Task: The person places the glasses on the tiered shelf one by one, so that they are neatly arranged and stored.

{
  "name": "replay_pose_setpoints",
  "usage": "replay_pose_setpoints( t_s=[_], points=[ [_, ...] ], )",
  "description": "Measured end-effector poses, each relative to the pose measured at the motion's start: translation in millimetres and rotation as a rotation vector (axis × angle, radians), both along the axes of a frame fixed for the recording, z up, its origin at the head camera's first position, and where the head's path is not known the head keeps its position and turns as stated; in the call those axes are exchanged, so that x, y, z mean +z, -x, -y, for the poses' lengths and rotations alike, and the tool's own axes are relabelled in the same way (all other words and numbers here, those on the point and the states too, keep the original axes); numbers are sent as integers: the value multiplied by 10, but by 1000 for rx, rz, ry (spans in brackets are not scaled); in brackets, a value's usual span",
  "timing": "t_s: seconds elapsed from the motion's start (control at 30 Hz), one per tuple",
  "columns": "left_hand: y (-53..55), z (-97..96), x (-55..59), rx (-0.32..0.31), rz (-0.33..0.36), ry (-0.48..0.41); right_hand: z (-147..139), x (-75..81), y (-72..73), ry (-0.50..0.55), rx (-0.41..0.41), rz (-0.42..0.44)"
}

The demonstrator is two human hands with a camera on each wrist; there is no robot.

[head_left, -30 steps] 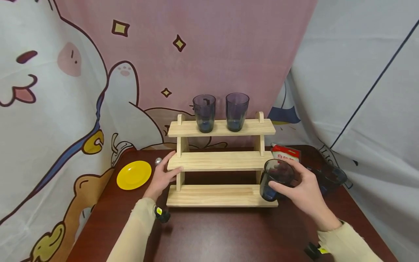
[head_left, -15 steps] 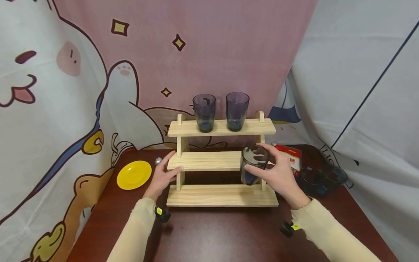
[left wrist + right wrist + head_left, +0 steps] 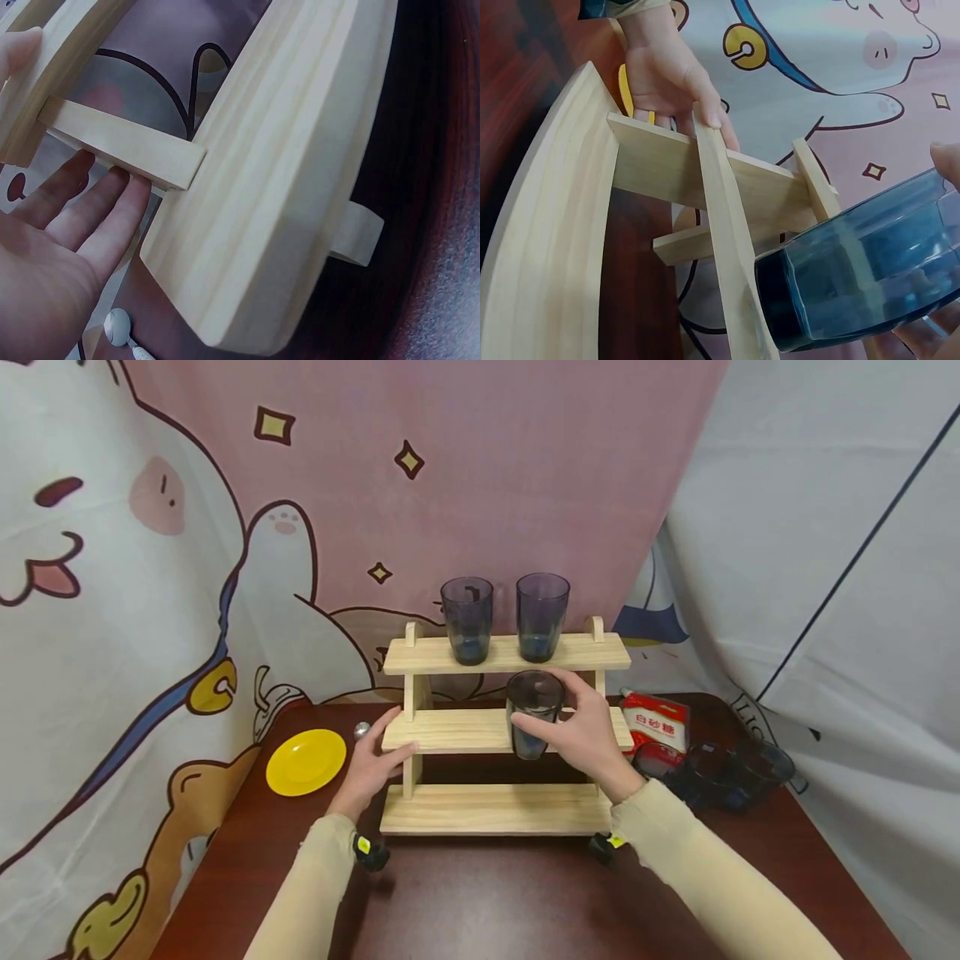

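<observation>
Glass (image 3: 529, 700) has been carried leftward to front of middle shelf (image 3: 450, 729), wrapped by half-curled right hand (image 3: 588, 731); rack (image 3: 495, 810) pinched by left hand (image 3: 369, 768). Base should be lowered level, fully behind edge.

Grips a glass (image 3: 847, 270) w/ R hand (image 3: 922, 343), cut off at R edge of view: see-thru blue, dk thick base, slanted across lower R; base right by edge of middle shelf (image 3: 735, 247), can't tell if touching. Holds wooden rack (image 3: 720, 176) w/ L hand (image 3: 664, 79) up top, w/ thumb (image 3: 703, 94) at middle shelf's end, next to side panel (image 3: 660, 165). Peeking from behind L hand, bits of yellow plate (image 3: 625, 91). At far L, wide lower shelf (image 3: 547, 217) above dk red-brown table (image 3: 529, 52). In bkgd, white/pink cloth (image 3: 780, 112) w/ cartoon, incl. bell (image 3: 745, 49).
</observation>
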State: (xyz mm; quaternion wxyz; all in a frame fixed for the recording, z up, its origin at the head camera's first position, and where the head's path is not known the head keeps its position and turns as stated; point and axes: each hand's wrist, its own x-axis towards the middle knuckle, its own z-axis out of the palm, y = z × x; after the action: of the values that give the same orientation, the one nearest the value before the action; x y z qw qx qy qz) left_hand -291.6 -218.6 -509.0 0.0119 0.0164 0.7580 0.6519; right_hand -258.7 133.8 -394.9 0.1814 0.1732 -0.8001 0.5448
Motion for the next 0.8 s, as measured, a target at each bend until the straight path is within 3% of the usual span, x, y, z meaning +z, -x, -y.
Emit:
replay_pose_setpoints(
  t_s=[0.47,0.8],
  points=[
    [-7,-3,0,-8,-17,-14,372,34,236,-54,9,90],
    [-26,-31,16,1,-7,-4,571,5,300,-76,33,71]
  ],
)
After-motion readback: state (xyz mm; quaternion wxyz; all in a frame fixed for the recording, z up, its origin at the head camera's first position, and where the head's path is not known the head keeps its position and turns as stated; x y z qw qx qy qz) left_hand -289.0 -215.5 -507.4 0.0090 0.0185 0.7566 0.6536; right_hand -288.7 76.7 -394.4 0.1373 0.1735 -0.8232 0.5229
